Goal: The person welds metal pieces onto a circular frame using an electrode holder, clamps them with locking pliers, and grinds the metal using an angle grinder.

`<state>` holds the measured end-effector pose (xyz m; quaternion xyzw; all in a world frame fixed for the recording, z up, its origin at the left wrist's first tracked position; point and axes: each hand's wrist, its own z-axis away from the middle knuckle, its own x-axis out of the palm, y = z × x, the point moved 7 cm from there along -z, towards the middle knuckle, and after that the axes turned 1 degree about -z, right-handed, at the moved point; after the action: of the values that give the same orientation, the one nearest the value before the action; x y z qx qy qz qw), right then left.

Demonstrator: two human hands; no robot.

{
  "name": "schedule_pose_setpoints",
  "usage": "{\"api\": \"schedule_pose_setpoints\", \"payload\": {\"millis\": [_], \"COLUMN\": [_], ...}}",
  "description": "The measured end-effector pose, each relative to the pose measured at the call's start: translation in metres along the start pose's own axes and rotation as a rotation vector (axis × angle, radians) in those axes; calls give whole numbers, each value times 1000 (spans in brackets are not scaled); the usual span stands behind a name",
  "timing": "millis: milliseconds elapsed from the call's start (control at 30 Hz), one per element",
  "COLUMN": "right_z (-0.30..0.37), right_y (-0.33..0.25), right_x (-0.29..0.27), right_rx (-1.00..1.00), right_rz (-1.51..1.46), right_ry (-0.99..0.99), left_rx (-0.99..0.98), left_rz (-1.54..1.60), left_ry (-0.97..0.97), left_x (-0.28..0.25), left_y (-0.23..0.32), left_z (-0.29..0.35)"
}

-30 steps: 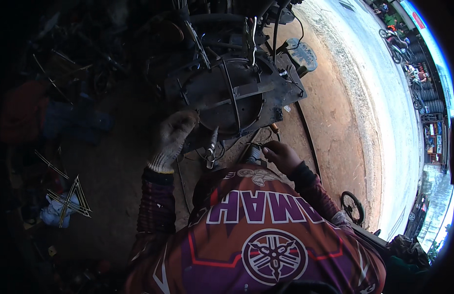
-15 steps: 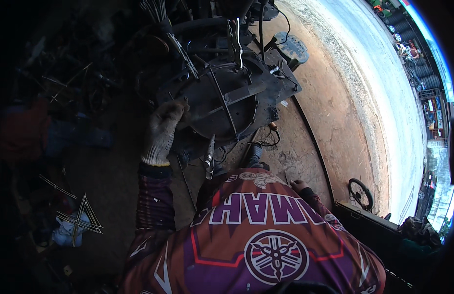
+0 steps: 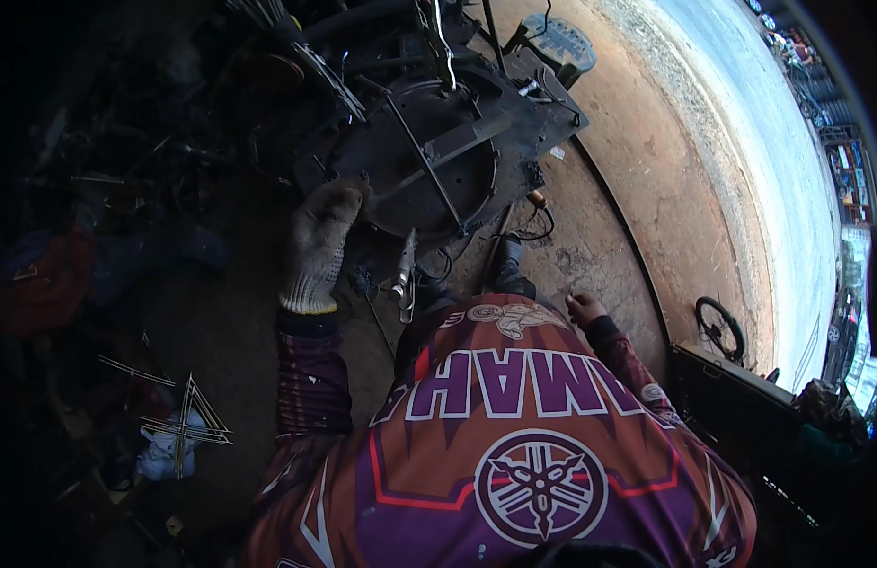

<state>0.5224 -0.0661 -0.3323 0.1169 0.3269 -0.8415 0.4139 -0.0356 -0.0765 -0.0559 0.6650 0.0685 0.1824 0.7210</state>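
My left hand [image 3: 327, 241], in a grey knitted glove, is closed at the near left edge of a round dark metal frame [image 3: 348, 151]. Its fingers meet the end of a flat metal bar [image 3: 467, 140] that lies across the frame; the glove hides the grip itself. A thin rod [image 3: 415, 151] crosses that bar. Silver locking pliers [image 3: 405, 275] hang on the near rim, and a second silver clamp [image 3: 438, 43] stands at the far rim. Low beside my right thigh, my bare right hand [image 3: 586, 309] has its fingers curled, with nothing visible in them.
A bundle of thin rods [image 3: 329, 80] rises at the far left of the frame. Beyond it stands a blue-grey stool [image 3: 561, 43]. A cable with a copper-coloured end [image 3: 537, 199] lies on the ground. A small wheel [image 3: 719, 329] is at right, and crossed rods [image 3: 187, 426] at left.
The view has shifted, so the frame sits slightly higher and further left. My right hand shows more fully beside my thigh. The left hand stays at the frame's edge.
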Motion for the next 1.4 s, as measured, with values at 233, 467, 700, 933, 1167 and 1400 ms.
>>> {"api": "schedule_pose_setpoints", "payload": {"millis": [233,467,700,933,1167,1400], "right_z": [74,167,173,150,112,71], "right_y": [-213,-359,-382,-366,-327,-303], "right_x": [9,80,141,97,58,25], "right_rx": [-269,-632,-442,-527,-481,-418], "right_rz": [-353,-253,-437,-349,-458,-565], "right_ry": [-317,-956,-1119,-1026,-938,-914], "left_rx": [184,370,173,111,100,41], "left_rz": [-30,-289,-523,-371,-396,-577], "left_ry": [-119,-204,-35,98,69,112], "left_x": [19,74,76,78,84,85], "left_y": [26,70,47,39,39,45], "left_z": [31,59,83,86,83,81]}}
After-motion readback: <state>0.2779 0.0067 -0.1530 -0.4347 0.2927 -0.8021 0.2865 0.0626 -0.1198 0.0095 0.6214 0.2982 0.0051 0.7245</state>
